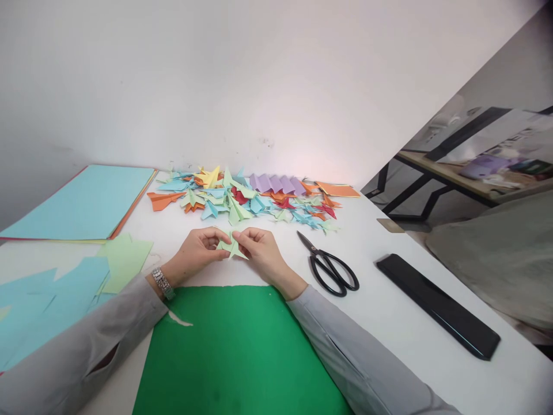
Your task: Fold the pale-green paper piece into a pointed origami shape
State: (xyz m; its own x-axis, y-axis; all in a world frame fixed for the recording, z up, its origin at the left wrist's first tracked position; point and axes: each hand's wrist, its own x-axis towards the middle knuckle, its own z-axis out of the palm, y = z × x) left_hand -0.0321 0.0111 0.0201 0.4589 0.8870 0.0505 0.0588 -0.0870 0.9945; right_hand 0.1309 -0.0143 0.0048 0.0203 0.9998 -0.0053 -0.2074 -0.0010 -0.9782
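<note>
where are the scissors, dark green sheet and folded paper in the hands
Scissors [319, 252], head view: the pivot
Dark green sheet [242, 351], head view: its middle
Folded paper [234, 248], head view: its visible middle

Illumination is bright, diffuse and mostly even. The white wall [276, 86] is palest right of centre, greying toward the left edge. Shadows beside the scissors [318, 252] are soft. Thin glare lines the black case [438, 305]. Left hand [196, 256] and right hand [264, 255] appear acceptably sharp; the background table [449, 171] is blurred. Wide-angle distortion stretches the right margin.
</note>
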